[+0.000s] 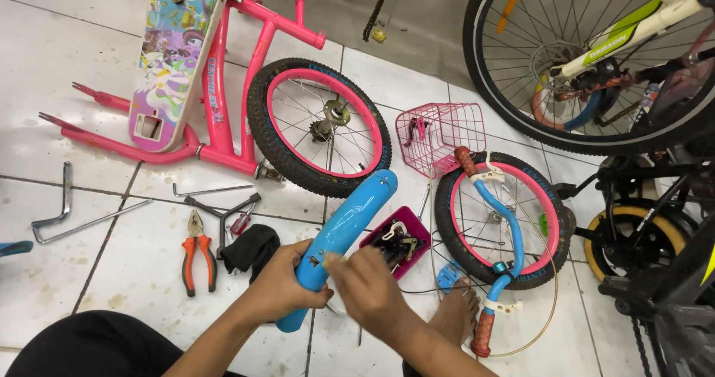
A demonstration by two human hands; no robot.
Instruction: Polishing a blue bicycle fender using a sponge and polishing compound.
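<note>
Above the tiled floor, a blue bicycle mudguard is gripped low down by the curled fingers of the left hand; the right hand fingertips are pinched at its surface. Just beyond lie a magenta parts tray, orange-handled pliers and two pink-rimmed wheels.

Head view, looking down, close overhead

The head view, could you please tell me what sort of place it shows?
Probably a bicycle repair workshop floor: a stripped pink frame, loose wheels, pliers on the tiles, and hands holding a blue mudguard.
</note>
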